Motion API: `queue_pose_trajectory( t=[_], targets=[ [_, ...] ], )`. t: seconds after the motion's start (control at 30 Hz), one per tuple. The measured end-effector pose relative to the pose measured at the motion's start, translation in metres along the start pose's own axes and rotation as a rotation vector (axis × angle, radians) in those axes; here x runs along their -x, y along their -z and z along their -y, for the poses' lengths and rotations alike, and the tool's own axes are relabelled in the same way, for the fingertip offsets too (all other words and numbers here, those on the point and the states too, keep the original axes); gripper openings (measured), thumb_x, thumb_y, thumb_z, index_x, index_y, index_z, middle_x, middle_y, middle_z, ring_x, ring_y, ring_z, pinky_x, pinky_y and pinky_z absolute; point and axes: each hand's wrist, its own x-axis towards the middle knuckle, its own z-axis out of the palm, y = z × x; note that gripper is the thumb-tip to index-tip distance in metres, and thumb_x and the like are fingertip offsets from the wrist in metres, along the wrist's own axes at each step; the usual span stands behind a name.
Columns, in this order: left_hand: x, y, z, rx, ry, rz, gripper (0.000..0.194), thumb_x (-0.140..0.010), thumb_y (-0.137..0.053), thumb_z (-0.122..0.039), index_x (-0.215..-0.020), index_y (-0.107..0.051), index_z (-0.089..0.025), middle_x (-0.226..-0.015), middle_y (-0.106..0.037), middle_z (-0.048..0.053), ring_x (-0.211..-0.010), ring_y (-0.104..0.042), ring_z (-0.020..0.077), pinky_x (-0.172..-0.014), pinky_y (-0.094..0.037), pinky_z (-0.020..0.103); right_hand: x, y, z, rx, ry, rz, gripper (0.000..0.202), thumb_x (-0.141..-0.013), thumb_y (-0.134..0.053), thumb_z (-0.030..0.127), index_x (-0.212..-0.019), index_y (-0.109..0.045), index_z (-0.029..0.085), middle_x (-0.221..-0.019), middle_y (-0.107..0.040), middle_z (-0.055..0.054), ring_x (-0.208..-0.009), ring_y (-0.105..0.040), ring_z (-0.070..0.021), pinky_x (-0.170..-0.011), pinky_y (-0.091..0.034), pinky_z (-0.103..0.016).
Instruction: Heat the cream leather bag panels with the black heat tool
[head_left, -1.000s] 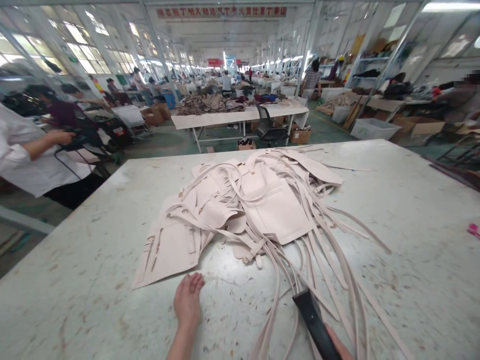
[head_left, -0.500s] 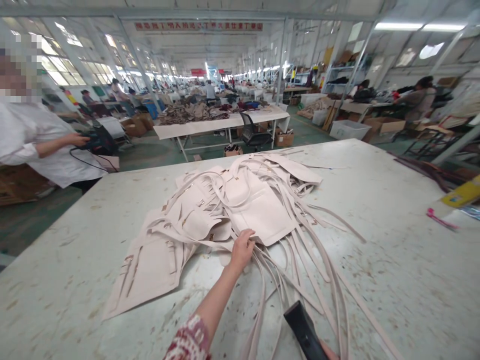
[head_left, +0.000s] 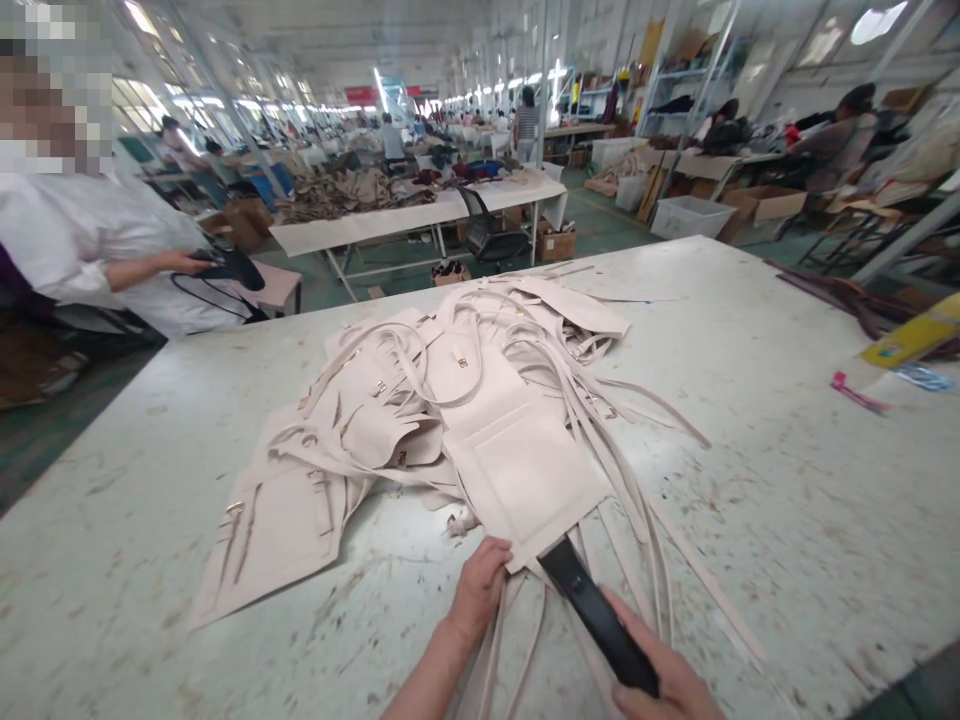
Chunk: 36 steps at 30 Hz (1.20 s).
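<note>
My left hand (head_left: 481, 590) pinches the near corner of a pale pink leather panel (head_left: 532, 470) at the front of the heap. My right hand (head_left: 660, 665) is wrapped round a black handheld tool (head_left: 604, 620), whose wide end touches or lies just at the panel's near edge, right of my left hand. Behind them spreads a pile of pale pink leather pieces (head_left: 375, 380) with small gold-coloured metal fittings. Long thin straps (head_left: 652, 530) trail from the pile toward me, some passing under the tool.
The pile lies on a large, stained pale table (head_left: 750, 400). A yellow object (head_left: 911, 335) and a pink item (head_left: 859, 393) are at the right. A person in white (head_left: 135, 240) stands at the left, holding a dark device.
My left hand has drawn the panel's corner toward me. The black tool has risen to the panel's edge, and more of my right hand shows. The view has shifted a little.
</note>
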Motion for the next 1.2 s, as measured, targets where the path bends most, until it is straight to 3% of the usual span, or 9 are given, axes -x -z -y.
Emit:
queue_pose_trajectory(
  t=[0.07, 0.13, 0.23, 0.43, 0.6, 0.73, 0.83, 1.0, 1.2],
  targets=[
    [0.005, -0.005, 0.005, 0.013, 0.006, -0.023, 0.027, -0.075, -0.041, -0.006, -0.086, -0.062, -0.019, -0.092, -0.06, 0.008, -0.089, -0.055, 0.0167, -0.078, -0.044, 0.031, -0.012, -0.006, 0.0, -0.027, -0.019, 0.068, 0.065, -0.062, -0.054, 0.017, -0.126, -0.041, 0.018, -0.12, -0.056, -0.003, -0.107, -0.051, -0.0222, -0.089, -0.04, -0.03],
    [0.004, -0.007, 0.008, 0.03, 0.011, -0.041, 0.025, -0.075, -0.043, -0.007, -0.086, -0.062, -0.019, -0.092, -0.061, 0.008, -0.089, -0.056, 0.0165, -0.078, -0.045, 0.031, -0.02, -0.013, 0.002, -0.053, -0.087, 0.142, 0.071, -0.061, -0.049, 0.013, -0.13, -0.035, 0.019, -0.094, -0.067, -0.002, -0.069, -0.059, -0.0159, -0.06, -0.047, -0.024],
    [0.0, -0.007, 0.011, 0.057, 0.04, -0.094, 0.024, -0.073, -0.045, -0.006, -0.081, -0.063, -0.019, -0.089, -0.063, 0.006, -0.087, -0.057, 0.0162, -0.077, -0.046, 0.031, -0.028, -0.022, 0.008, -0.096, -0.18, 0.221, 0.076, -0.056, -0.046, 0.008, -0.13, -0.032, 0.02, -0.054, -0.058, 0.007, -0.038, -0.037, -0.0071, -0.035, -0.03, -0.016],
    [-0.003, -0.005, 0.007, 0.12, 0.103, -0.141, 0.021, -0.075, -0.047, -0.011, -0.077, -0.066, -0.02, -0.083, -0.064, 0.005, -0.08, -0.059, 0.016, -0.073, -0.047, 0.03, -0.041, -0.032, 0.013, -0.239, -0.143, 0.268, 0.077, -0.052, -0.047, 0.003, -0.125, -0.04, 0.026, -0.067, -0.061, 0.006, -0.037, -0.036, -0.0035, -0.035, -0.032, -0.015],
    [0.007, 0.0, 0.005, 0.134, 0.11, -0.129, 0.014, -0.076, -0.052, -0.017, -0.077, -0.066, -0.021, -0.085, -0.063, 0.005, -0.082, -0.058, 0.0166, -0.074, -0.047, 0.029, -0.058, -0.019, 0.001, -0.253, -0.093, 0.052, 0.073, -0.058, -0.051, 0.011, -0.127, -0.035, 0.026, -0.089, -0.062, 0.001, -0.042, -0.044, -0.0052, -0.038, -0.04, -0.019],
    [0.02, 0.002, 0.008, 0.09, 0.14, -0.152, 0.012, -0.077, -0.053, -0.022, -0.077, -0.064, -0.021, -0.089, -0.062, 0.005, -0.085, -0.058, 0.0172, -0.076, -0.046, 0.03, -0.074, 0.017, -0.021, -0.194, -0.118, -0.184, 0.074, -0.066, -0.05, 0.021, -0.134, -0.02, 0.021, -0.058, -0.058, 0.006, -0.039, -0.044, -0.0091, -0.034, -0.039, -0.02],
    [0.023, 0.002, 0.005, 0.074, 0.178, -0.122, 0.014, -0.079, -0.051, -0.026, -0.074, -0.064, -0.02, -0.088, -0.061, 0.005, -0.084, -0.057, 0.0175, -0.076, -0.045, 0.029, -0.088, 0.04, -0.035, -0.177, -0.143, -0.22, 0.077, -0.067, -0.051, 0.026, -0.135, -0.016, 0.014, -0.037, -0.047, 0.009, -0.033, -0.044, -0.0128, -0.031, -0.038, -0.023],
    [0.021, 0.005, -0.005, 0.069, 0.197, -0.078, 0.019, -0.079, -0.049, -0.03, -0.069, -0.062, -0.019, -0.085, -0.06, 0.006, -0.082, -0.056, 0.0184, -0.074, -0.045, 0.029, -0.105, 0.049, -0.039, -0.183, -0.09, -0.258, 0.079, -0.066, -0.053, 0.03, -0.135, -0.016, 0.018, -0.047, -0.053, 0.008, -0.037, -0.046, -0.0129, -0.033, -0.04, -0.024],
    [0.031, 0.009, -0.015, 0.1, 0.263, -0.113, 0.018, -0.075, -0.052, -0.032, -0.067, -0.061, -0.02, -0.088, -0.06, 0.007, -0.085, -0.056, 0.0208, -0.077, -0.045, 0.032, -0.078, 0.049, -0.039, -0.173, -0.073, -0.238, 0.078, -0.068, -0.052, 0.034, -0.135, -0.016, 0.015, -0.039, -0.048, 0.009, -0.033, -0.042, -0.0132, -0.033, -0.038, -0.024]
  ],
)
